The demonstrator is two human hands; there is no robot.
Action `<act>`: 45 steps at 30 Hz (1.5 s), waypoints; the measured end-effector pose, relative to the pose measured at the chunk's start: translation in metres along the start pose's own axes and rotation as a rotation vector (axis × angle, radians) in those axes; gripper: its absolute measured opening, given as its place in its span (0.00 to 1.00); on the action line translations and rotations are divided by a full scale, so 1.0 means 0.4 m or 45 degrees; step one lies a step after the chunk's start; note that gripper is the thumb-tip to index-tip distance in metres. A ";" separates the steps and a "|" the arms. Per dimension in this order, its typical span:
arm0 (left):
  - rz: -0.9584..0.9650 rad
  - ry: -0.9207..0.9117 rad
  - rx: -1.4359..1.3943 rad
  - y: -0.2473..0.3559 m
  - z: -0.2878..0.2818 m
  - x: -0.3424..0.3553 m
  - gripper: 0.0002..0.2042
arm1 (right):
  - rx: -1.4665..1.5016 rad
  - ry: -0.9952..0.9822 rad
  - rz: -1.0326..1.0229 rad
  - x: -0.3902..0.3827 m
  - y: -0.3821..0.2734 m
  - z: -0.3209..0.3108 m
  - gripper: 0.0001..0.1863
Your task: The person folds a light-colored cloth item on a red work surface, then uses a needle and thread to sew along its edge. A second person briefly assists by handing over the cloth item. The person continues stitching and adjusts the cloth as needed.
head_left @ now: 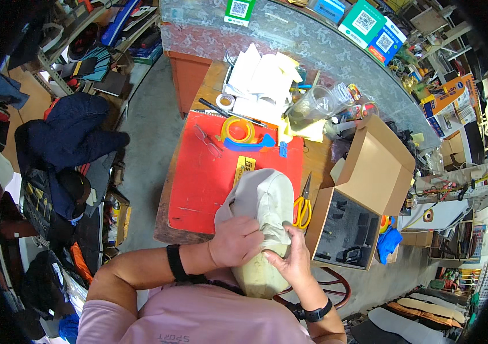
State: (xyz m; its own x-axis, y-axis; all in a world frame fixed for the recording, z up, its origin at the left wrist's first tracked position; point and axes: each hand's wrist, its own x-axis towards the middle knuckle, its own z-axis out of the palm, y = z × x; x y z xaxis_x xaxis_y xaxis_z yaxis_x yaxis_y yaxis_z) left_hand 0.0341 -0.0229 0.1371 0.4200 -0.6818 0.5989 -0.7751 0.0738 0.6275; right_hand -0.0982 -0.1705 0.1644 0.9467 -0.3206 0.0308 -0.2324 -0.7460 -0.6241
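Overhead view of a person at a small wooden bench (166,221). The left hand (235,241) is closed, fingers curled, over the side of a beige shoe (264,206) whose pale sole end lies toward the body; the right hand (292,261) presses partly open against the lower edge, thumb and fingers pinching where upper meets sole. The shoe rests at the near edge of a red mat (198,178), overhanging toward the lap. Yellow-handled scissors (303,206) lie just beside it, untouched, and an open cardboard box (364,195) stands to the right (dark contents, unclear). Tape dispenser (244,135) lies farther back. Judged from the grip, work on the shoe is mid-course; its finished extent cannot be told.
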 end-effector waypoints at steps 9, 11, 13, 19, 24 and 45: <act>0.219 -0.165 0.140 0.001 -0.027 0.013 0.07 | 0.042 0.020 0.194 -0.003 0.010 0.003 0.28; 0.303 -0.254 0.202 -0.003 -0.039 0.007 0.07 | 0.047 0.051 0.170 -0.007 0.018 0.009 0.26; 0.318 -0.270 0.174 0.003 -0.039 0.000 0.07 | 0.053 0.067 0.162 -0.007 0.027 0.015 0.24; 0.308 -0.345 0.160 0.024 -0.036 0.002 0.07 | 0.037 0.112 0.239 -0.011 0.046 0.020 0.23; 0.228 -0.418 0.209 0.015 0.002 0.027 0.06 | -0.049 0.286 0.144 -0.026 0.053 0.008 0.25; -0.314 -0.436 -0.063 -0.157 0.108 -0.089 0.17 | 0.813 0.290 0.622 -0.101 0.220 -0.039 0.49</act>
State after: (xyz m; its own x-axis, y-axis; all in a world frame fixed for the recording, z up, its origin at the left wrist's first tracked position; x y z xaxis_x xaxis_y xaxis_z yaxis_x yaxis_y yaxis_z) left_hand 0.0474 -0.0347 0.0548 0.4027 -0.8851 0.2333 -0.6436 -0.0926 0.7597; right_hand -0.1605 -0.2322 0.1205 0.6877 -0.6838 -0.2439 -0.3691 -0.0401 -0.9285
